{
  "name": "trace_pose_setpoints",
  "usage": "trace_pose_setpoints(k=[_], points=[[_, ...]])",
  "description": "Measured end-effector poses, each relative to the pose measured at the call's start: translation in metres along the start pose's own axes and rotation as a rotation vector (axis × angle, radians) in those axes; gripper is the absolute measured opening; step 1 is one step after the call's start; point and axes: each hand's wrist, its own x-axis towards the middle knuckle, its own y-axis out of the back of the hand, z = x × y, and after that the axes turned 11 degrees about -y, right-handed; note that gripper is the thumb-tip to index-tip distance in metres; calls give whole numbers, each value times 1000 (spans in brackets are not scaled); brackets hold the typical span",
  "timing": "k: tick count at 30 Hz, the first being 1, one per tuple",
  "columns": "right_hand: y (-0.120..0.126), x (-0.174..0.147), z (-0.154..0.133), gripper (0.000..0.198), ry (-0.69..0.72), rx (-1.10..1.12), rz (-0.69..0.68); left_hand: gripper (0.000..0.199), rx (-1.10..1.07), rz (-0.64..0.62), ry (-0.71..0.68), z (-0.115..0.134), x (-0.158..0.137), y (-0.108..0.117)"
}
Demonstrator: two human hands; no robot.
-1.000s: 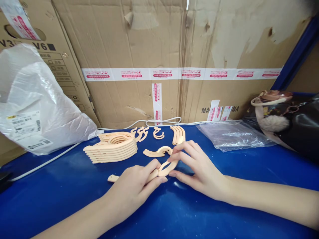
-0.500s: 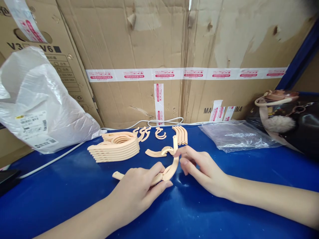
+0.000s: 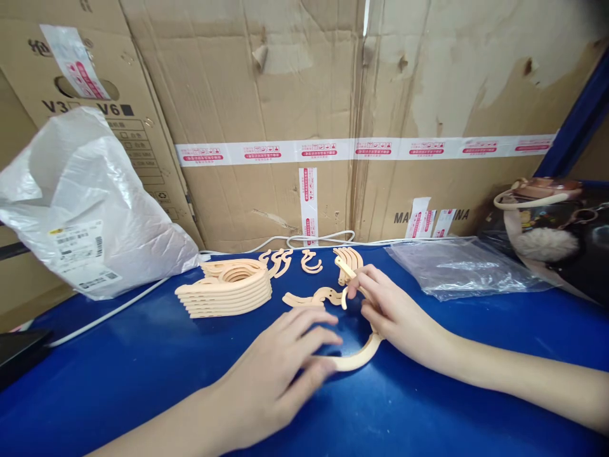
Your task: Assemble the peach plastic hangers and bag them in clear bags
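My right hand [image 3: 394,311] is closed on a beige folding clothes hanger [image 3: 359,358]; its curved arm sweeps down and left toward my other hand. One flat end of the hanger pokes up past my right fingers, and a small hook shows beside them. My left hand [image 3: 290,362] has its fingers spread, with the thumb against or just in front of the curved arm's left end. Behind my hands lies another beige arm piece [image 3: 297,300] joined to or overlapping a curved hook piece [image 3: 327,293]. Part of the held hanger is hidden by my fingers.
At left stands a neat stack of beige hangers [image 3: 223,301]. Several loose hooks [image 3: 280,261] and arm pieces [image 3: 351,257] lie along the back. A white plastic bag [image 3: 95,203], a clear plastic bag [image 3: 457,266], a cable [image 3: 109,312] and a dark bag [image 3: 590,247] surround the blue tabletop [image 3: 428,406].
The hanger has swung right and its curved arm now lies lower. My right hand has closed on it, while my left hand has loosened its grip and spread its fingers. The view has shifted slightly.
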Motion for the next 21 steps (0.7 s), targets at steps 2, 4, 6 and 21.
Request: trace_pose_setpoints(k=[2, 4, 6, 21], points=[[5, 3, 3, 35, 61, -167, -3, 39, -4, 39, 150, -7, 0, -2], [7, 6, 6, 32, 103, -335, -31, 46, 14, 25, 265, -13, 0, -6], [7, 7, 9, 31, 127, -451, -61, 49, 62, -12, 312, -17, -1, -9], [13, 4, 0, 26, 319, -503, -95, 32, 803, -196, 270, -2, -1, -9]])
